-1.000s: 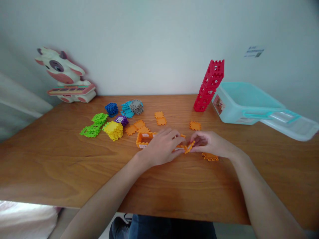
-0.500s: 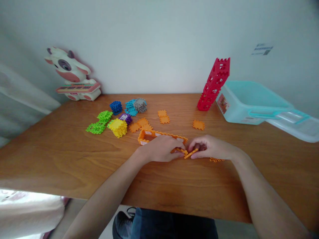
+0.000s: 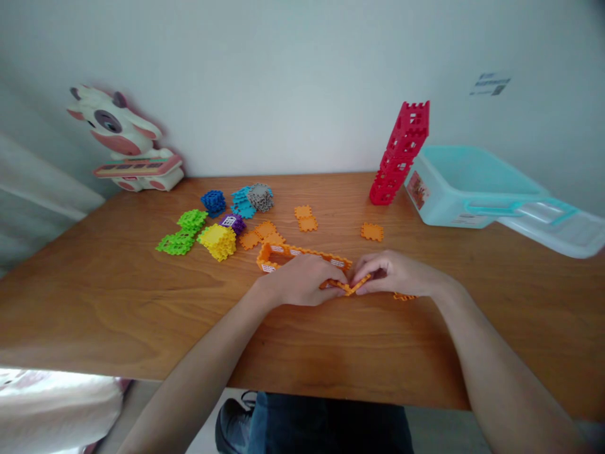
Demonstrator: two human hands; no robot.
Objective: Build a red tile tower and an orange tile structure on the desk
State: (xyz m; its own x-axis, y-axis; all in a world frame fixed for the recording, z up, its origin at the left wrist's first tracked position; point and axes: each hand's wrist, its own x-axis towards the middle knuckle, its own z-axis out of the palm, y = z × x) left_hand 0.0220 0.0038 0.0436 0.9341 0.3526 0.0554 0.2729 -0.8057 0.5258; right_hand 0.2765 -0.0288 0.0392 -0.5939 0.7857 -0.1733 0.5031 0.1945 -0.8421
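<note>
Orange strip [image 3: 348, 289] runs sideways between both hands [image 3: 302, 280] [image 3: 394, 272]

Orange interlocking piece [image 3: 348, 288] mostly hidden between the left hand [image 3: 302, 280] and right hand [image 3: 392, 273]; second orange piece [image 3: 405, 296] nearly covered beneath the right hand. Lettering on the wall label [image 3: 490, 84] too small to read; sticker [image 3: 416, 189] on the teal plastic box [image 3: 454, 202] blurred; clear lid [image 3: 553, 228] cut off by the right edge; shoe [image 3: 231, 426] half hidden under the bench [image 3: 94, 302].

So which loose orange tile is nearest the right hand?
The tile just below the right hand, partly hidden by it; the others, like the lone tile, lie farther up the table.
</note>
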